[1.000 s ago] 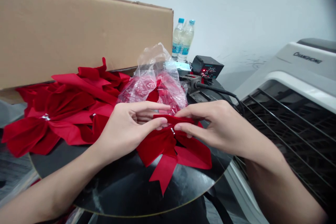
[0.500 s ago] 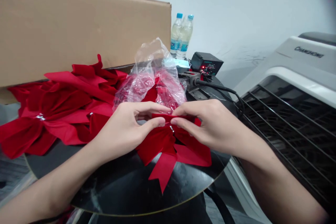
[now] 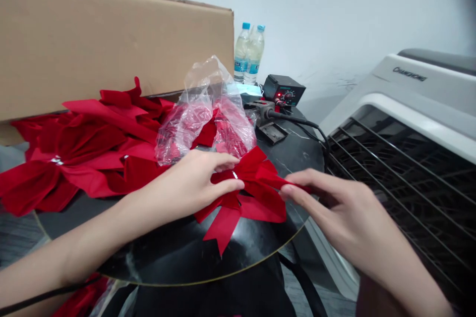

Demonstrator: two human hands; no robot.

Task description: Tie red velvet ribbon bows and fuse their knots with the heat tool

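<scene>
A red fabric bow [image 3: 245,193] lies on the round black table [image 3: 186,257], its two tails pointing toward me. My left hand [image 3: 189,188] pinches the bow at its metal-wired middle, fingers closed on the left loop. My right hand [image 3: 334,208] is out to the right, thumb and forefinger pinched on the tip of the bow's right loop, which is drawn out sideways.
A pile of finished red bows [image 3: 82,148] covers the table's left. A crumpled clear plastic bag [image 3: 208,109] of red pieces sits behind the bow. A cardboard box [image 3: 111,39], two water bottles [image 3: 247,54], a black controller [image 3: 282,91] with cable, and a white grilled appliance [image 3: 409,124] at right surround it.
My right hand moved from the bow's middle out to the right, drawing the right loop with it. The left hand kept its hold at the centre. The view shifted slightly.
</scene>
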